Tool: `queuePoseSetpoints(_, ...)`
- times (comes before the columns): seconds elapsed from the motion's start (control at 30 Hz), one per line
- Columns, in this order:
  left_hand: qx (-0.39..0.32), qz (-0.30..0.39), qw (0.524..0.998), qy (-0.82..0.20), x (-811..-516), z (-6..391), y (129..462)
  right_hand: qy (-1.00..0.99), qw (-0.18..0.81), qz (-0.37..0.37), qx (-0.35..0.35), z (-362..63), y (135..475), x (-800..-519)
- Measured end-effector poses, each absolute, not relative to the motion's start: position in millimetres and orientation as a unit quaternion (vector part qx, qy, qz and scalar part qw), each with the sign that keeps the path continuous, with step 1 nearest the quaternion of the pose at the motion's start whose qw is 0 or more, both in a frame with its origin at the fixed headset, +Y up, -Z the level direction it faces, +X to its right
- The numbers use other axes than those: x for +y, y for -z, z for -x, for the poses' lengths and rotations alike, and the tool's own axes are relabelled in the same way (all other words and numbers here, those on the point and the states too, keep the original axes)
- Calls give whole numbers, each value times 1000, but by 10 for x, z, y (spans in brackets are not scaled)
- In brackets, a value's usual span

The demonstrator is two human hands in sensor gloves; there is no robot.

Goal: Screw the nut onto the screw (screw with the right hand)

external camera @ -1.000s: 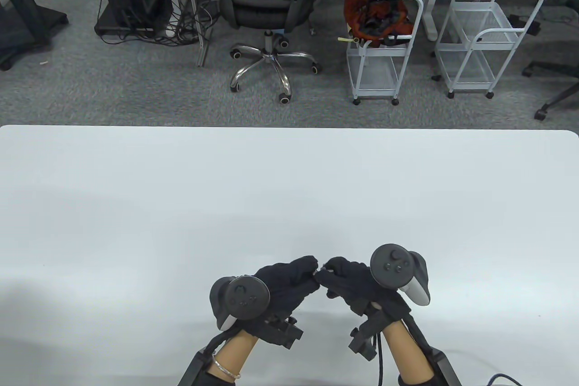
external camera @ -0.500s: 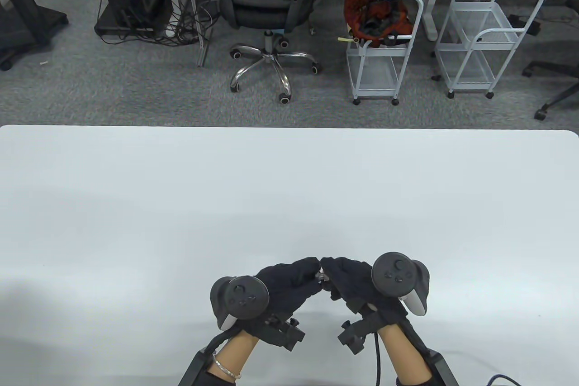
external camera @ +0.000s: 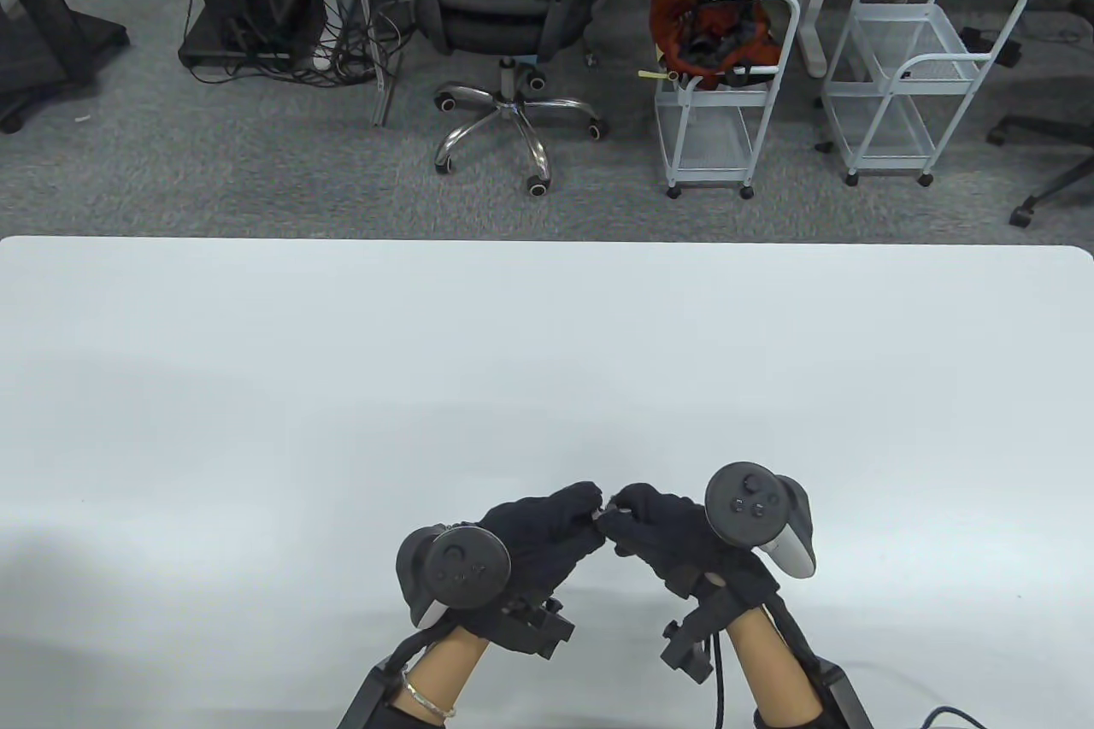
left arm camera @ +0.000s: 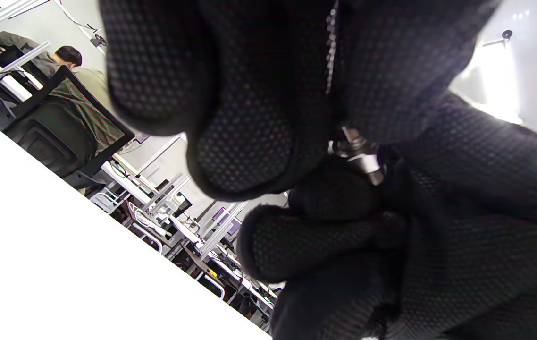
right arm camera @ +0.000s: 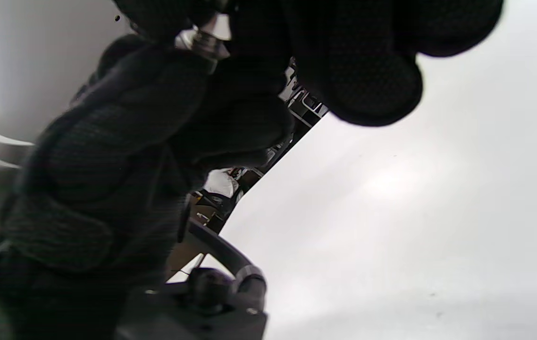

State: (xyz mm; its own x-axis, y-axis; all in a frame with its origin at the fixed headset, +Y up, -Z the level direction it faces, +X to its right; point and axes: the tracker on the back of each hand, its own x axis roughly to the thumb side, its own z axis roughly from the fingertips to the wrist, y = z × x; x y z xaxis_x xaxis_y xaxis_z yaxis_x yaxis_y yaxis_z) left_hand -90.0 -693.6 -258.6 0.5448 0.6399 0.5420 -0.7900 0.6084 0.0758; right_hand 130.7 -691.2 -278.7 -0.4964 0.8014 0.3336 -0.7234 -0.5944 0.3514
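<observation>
Table view: two gloved hands meet fingertip to fingertip above the near edge of the white table (external camera: 256,387). The left hand (external camera: 538,528) and right hand (external camera: 662,528) each carry one black tracker, and a sliver of metal shows between their fingertips. Beyond stand one office chair (external camera: 504,2) and two white wire carts (external camera: 726,97). No writing is readable.

Left wrist view: the left hand's fingers (left arm camera: 245,156) pinch a silver screw (left arm camera: 360,158); the right hand's fingers close on its other end, where the nut cannot be told apart.

Right wrist view: the right hand's fingers (right arm camera: 367,85) curl around the metal piece (right arm camera: 205,40), which the left hand grips from the other side.
</observation>
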Motion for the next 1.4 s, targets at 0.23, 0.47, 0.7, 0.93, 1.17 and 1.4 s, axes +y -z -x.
queuePoseSetpoints(0.23, -240, -159, 862, -416, -6951, 891, 2589, -871, 441, -213, 34, -1314, 2773, -6903)
queuePoseSetpoints(0.47, -248, -158, 858, -422, -6947, 896, 2593, -873, 447, -195, -5, -1307, 2768, -6918)
queuePoseSetpoints(0.7, -239, -165, 863, -414, -6942, 914, 2593, -860, 446, -233, 89, -1304, 2766, -6908)
queuePoseSetpoints(0.93, -246, -150, 857, -428, -6972, 885, 2593, -868, 448, -211, 37, -1348, 2762, -6894)
queuePoseSetpoints(1.17, -245, -153, 851, -439, -6953, 896, 2580, -867, 458, -196, -1, -1325, 2743, -6879)
queuePoseSetpoints(1.4, -237, -165, 858, -425, -6938, 910, 2580, -846, 461, -243, 115, -1324, 2758, -6881)
